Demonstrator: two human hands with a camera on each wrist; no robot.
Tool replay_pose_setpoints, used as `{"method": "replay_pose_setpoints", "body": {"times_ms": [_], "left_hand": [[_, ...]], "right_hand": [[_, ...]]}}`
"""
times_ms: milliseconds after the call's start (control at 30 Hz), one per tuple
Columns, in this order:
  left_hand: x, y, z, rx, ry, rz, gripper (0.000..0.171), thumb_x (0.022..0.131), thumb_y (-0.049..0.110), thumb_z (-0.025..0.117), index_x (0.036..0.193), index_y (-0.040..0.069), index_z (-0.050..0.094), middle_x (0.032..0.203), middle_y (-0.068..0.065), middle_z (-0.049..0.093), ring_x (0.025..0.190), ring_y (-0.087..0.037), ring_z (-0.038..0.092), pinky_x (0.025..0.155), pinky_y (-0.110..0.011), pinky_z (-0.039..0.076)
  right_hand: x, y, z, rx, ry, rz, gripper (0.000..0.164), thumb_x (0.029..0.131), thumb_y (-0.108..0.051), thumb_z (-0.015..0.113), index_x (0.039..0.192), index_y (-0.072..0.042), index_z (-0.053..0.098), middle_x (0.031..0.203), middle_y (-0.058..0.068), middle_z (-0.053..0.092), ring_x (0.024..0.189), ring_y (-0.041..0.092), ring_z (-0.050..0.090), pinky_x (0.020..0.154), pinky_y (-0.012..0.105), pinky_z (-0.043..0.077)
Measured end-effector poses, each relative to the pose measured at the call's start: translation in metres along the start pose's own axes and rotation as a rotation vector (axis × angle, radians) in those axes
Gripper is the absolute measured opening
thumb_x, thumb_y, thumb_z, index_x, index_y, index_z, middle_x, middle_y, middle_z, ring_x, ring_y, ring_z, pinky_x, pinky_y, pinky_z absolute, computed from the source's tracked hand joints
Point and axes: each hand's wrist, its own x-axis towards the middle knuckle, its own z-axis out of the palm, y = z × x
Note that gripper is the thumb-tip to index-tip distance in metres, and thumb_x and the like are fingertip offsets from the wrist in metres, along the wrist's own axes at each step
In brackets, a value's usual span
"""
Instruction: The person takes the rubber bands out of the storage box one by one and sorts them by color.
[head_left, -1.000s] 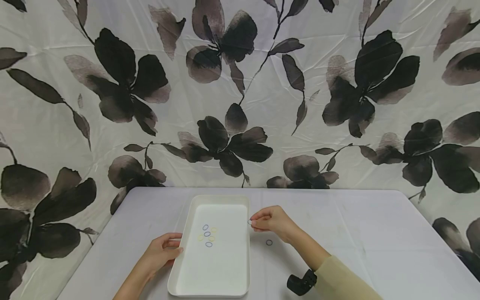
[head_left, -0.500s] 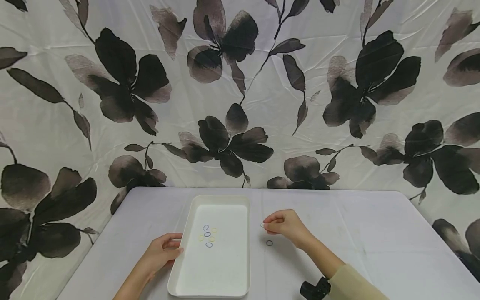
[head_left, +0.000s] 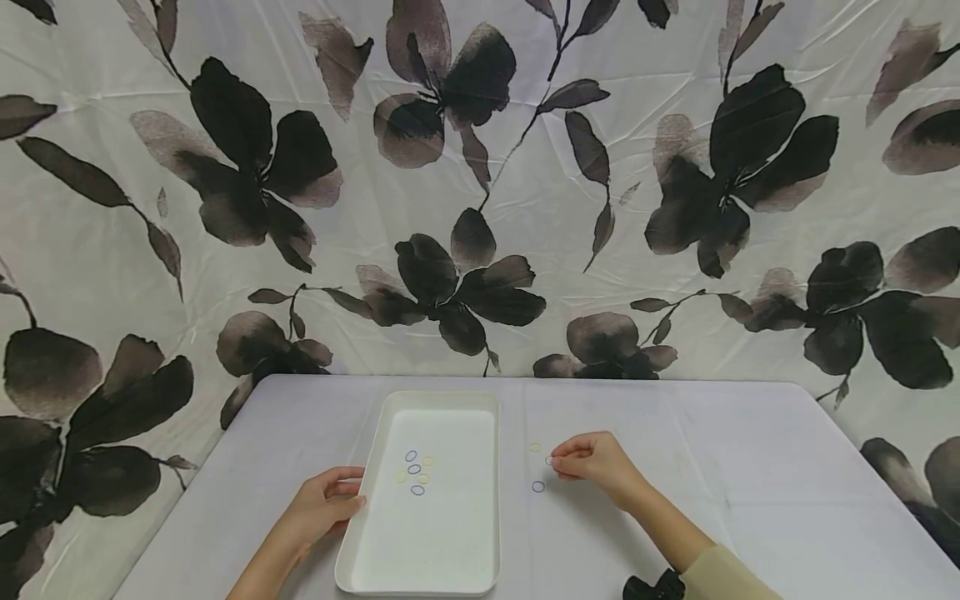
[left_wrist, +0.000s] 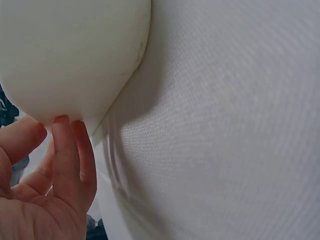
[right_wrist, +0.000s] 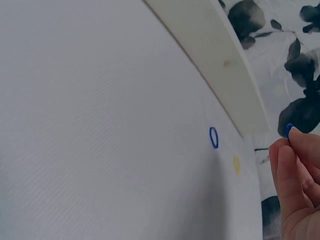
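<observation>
My right hand (head_left: 596,467) is above the table, right of the tray, pinching a thin blue ring (right_wrist: 289,129), like a small rubber band, between thumb and fingertips. Close by on the table lie another blue ring (head_left: 538,487) and a yellow ring (head_left: 535,447). The left hand (head_left: 322,504) grips the left rim of a white rectangular tray (head_left: 491,533); in the left wrist view its thumb and fingers meet the tray's edge. Inside the tray, blue rings (head_left: 417,490) and yellow rings (head_left: 423,479) lie grouped left of its middle.
A white cloth covers the table (head_left: 750,483). Behind its far edge hangs a white curtain (head_left: 600,192) with dark flowers. A black device (head_left: 654,586) sits at the right wrist, by a beige sleeve (head_left: 727,575).
My right hand has moved from the tray's right rim to the right and nearer, with a ring at its fingertips. The yellow ring on the table has come into view. The left hand stays put.
</observation>
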Motion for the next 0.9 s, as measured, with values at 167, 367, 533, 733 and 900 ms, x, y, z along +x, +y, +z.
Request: {"method": "replay_pose_setpoints", "body": {"times_ms": [167,367,533,733,900], "left_hand": [[0.0,0.001,-0.001,0.0,-0.011,0.002,0.047,0.081,-0.004,0.065,0.125,-0.008,0.049,0.105,-0.018,0.061,0.084,-0.023,0.063,0.066,-0.037,0.052],[0.001,0.001,-0.001,0.003,-0.011,-0.005,0.047,0.082,-0.004,0.064,0.126,-0.007,0.049,0.106,-0.018,0.06,0.084,-0.022,0.062,0.067,-0.037,0.052],[0.001,0.0,-0.001,0.01,-0.007,-0.009,0.047,0.082,-0.004,0.065,0.126,-0.006,0.049,0.107,-0.019,0.06,0.085,-0.022,0.062,0.067,-0.036,0.052],[0.002,-0.001,-0.001,0.016,0.003,-0.017,0.048,0.081,-0.003,0.066,0.126,-0.006,0.05,0.107,-0.018,0.06,0.083,-0.022,0.062,0.066,-0.037,0.052],[0.002,-0.002,-0.001,0.018,0.007,-0.022,0.047,0.081,-0.002,0.066,0.125,-0.005,0.05,0.106,-0.017,0.061,0.082,-0.021,0.062,0.065,-0.036,0.051]], "right_hand": [[-0.003,0.01,-0.004,-0.009,0.007,0.01,0.022,0.081,-0.001,0.068,0.093,0.016,0.064,0.081,0.015,0.069,0.073,0.014,0.065,0.068,0.027,0.054],[-0.007,0.02,-0.006,-0.032,0.037,0.043,0.021,0.08,-0.005,0.071,0.09,0.012,0.066,0.075,0.008,0.069,0.069,0.01,0.064,0.065,0.024,0.053],[-0.007,0.025,-0.007,-0.043,0.051,0.066,0.02,0.079,-0.006,0.072,0.089,0.01,0.067,0.074,0.009,0.069,0.068,0.011,0.063,0.063,0.024,0.053],[-0.006,0.027,-0.008,-0.053,0.046,0.073,0.02,0.079,-0.006,0.072,0.089,0.01,0.067,0.073,0.009,0.069,0.066,0.01,0.062,0.062,0.024,0.053],[-0.004,0.033,-0.007,-0.073,0.027,0.068,0.018,0.078,-0.005,0.072,0.088,0.01,0.067,0.066,0.003,0.066,0.061,0.009,0.06,0.058,0.022,0.051]]}}
